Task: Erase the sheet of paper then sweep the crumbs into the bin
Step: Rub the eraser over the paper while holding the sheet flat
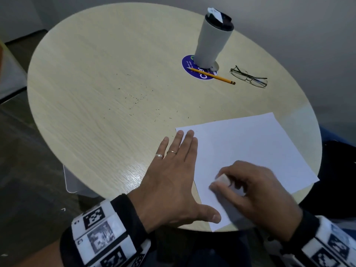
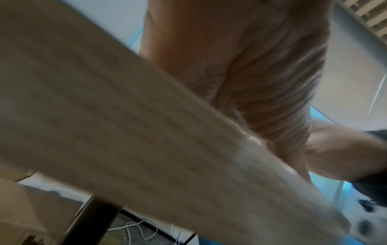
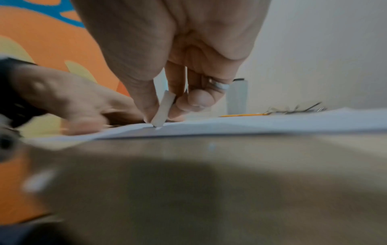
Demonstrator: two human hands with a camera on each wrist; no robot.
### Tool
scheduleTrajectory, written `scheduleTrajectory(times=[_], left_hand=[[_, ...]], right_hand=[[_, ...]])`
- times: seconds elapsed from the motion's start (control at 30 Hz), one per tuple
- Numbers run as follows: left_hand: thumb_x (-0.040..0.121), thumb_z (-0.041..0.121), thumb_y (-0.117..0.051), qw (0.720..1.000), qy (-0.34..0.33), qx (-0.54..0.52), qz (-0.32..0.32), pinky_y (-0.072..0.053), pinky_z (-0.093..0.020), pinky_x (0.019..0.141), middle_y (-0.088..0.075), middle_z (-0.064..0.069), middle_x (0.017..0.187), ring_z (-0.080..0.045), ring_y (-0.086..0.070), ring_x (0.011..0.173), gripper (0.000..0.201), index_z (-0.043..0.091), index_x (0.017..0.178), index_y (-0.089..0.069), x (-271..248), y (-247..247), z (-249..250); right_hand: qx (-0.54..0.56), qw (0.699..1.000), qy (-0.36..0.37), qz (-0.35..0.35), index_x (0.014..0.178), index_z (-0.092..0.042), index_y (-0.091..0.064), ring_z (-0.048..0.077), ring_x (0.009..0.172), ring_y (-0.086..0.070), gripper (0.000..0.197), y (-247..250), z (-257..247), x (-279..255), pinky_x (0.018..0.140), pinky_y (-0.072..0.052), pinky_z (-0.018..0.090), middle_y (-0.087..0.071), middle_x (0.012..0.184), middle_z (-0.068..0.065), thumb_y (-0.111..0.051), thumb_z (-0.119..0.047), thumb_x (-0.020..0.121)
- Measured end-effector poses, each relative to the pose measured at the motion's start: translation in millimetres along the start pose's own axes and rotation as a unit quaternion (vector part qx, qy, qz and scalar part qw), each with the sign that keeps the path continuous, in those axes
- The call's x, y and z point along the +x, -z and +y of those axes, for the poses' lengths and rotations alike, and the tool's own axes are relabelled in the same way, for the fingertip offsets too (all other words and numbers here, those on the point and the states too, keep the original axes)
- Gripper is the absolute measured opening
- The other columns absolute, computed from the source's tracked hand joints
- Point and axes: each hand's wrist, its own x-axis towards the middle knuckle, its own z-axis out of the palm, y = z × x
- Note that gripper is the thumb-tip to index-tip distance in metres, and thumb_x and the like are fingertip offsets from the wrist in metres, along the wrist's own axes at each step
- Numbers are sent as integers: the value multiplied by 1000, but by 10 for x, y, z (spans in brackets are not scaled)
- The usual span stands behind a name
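Pressed flat nearest the body with the left hand (image 1: pixel 169 176): fingers straight and slightly spread, palm on the table (image 1: pixel 96 83), thumb and two fingertips lapped over the left edge of the paper (image 1: pixel 250 143) to pin it. Gripped nothing with that hand.

Just beside it, pinched a small white eraser (image 1: pixel 221 181) between thumb and fingers of the right hand (image 1: pixel 256 193), the other fingers curled in. Tilted the eraser and set its lower corner against the sheet, as seen from the right wrist. Judged from the blur there to be mid-stroke, in the near part of the paper.

Kept the paper lying flat near the table's near right edge, one corner slightly over the rim. Found no pencil marks readable on it from the head view; could not tell whether faint ones remained. Judged the erasing well along but not plainly finished.

Farther out, left dark crumbs (image 1: pixel 136 99) scattered over bare wood beyond the sheet's far left corner, well apart from both hands and not gathered. Sweeping therefore not yet begun.

Farthest, left untouched a pencil (image 1: pixel 212 75), a tall cup (image 1: pixel 212 39) and glasses (image 1: pixel 250 78). Could not make out a bin for certain.
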Motion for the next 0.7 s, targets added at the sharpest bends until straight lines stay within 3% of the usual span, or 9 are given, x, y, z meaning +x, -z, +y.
scheduleTrajectory(times=[0.13,0.2,0.3,0.43,0.53,0.57,0.6,0.67,0.7], left_hand=[[60,105,-50,1000,-2,1,-1,18,-47,127,46,-3,162,-17,46,148,158,11,159,30,4,12,7],[61,105,-48,1000,-4,4,-2,18,-47,127,47,-3,162,-18,47,147,158,11,159,31,7,5,7],[61,106,-46,1000,-6,-8,-1,18,-47,127,49,-3,160,-17,49,145,157,11,158,33,1,2,5],[62,106,-45,1000,-8,-9,-8,22,-48,124,55,-3,156,-18,53,142,156,10,155,37,13,19,16],[61,108,-40,1000,-9,-8,-9,24,-49,122,54,-5,156,-21,51,144,156,9,155,36,41,3,10],[59,109,-38,1000,-10,-4,-9,19,-50,123,45,-9,163,-24,42,150,158,6,159,27,58,-12,-8],[56,110,-36,1000,-13,12,-21,8,-51,125,26,-14,171,-30,24,158,160,1,164,10,78,-35,-30],[52,108,-37,1000,-17,22,-11,-15,-54,121,-20,-21,171,-37,-20,159,157,-5,160,-30,117,-144,-70],[57,103,-45,999,-13,28,13,-20,-54,119,-31,-20,167,-37,-30,155,147,-5,156,-39,143,-215,-80]], right_hand=[[-33,997,-48,44,77,-29,-73,13,69,-61,20,277,198,130,60,-50,31,-66,69,-14,-79,-44,89],[-25,999,-25,-7,79,-29,-73,9,69,-62,19,164,17,112,61,-48,21,-65,70,-16,-79,-43,90],[-21,998,4,-57,83,-28,-71,5,68,-60,21,51,-31,109,62,-46,19,-63,70,-14,-73,-48,91],[-48,996,-65,31,80,-28,-72,9,70,-61,15,390,283,326,61,-44,16,-64,76,-17,-83,-36,87],[-50,997,-7,-56,86,-32,-70,9,68,-61,17,228,49,296,59,-46,21,-62,70,-16,-74,-46,94],[-48,995,17,-86,89,-33,-70,7,69,-61,20,143,-11,262,59,-47,21,-62,71,-17,-69,-52,95],[-47,994,20,-97,90,-34,-70,7,70,-61,22,140,13,273,59,-48,22,-62,71,-17,-66,-54,96],[-47,997,-23,-58,89,-31,-73,6,71,-63,21,309,232,428,62,-49,20,-65,76,-14,-71,-51,94],[-57,997,-40,-20,86,-29,-73,6,71,-63,18,409,332,517,62,-47,17,-66,80,-16,-76,-47,90]])
